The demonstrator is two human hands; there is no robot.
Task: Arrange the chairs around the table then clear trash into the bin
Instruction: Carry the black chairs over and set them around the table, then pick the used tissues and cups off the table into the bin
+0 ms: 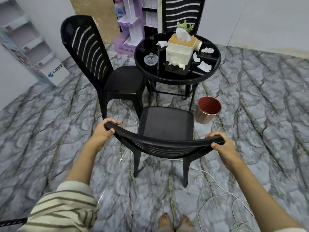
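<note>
far left there's a white shelf unit (33, 52) against the wall, and at the bottom left a striped sleeve (63, 210) on the left arm. next over, a black slatted chair (93, 64) stands at the table's left side, seat turned toward it and its front edge right up by the rim.

the left hand (103, 131) is wrapped round the left end of the top rail of the near chair (165, 126), fingers over the top, thumb under. that chair stands on the marble-look floor with its seat facing the table, not tucked in.

a purple display stand (128, 22) sits at the back. the round black table (173, 80) has a clear plastic lid (150, 59) on its left part and a cream tissue box (181, 47) in the middle with a tissue poking out. a small green plant (185, 25) is behind the box and a paper cup (199, 45) lies on its side just right of it. crumpled tissues (204, 66) are scattered mostly on the right half. a third chair (182, 12) stands at the table's far side.

bare feet (175, 221) show at the bottom edge. the bin (208, 109), copper outside and red inside, is on the floor by the table's front right leg, just right of the near chair's seat. the right hand (224, 146) grips the rail's right end the same way. a white cable (217, 198) trails across the floor lower right.
</note>
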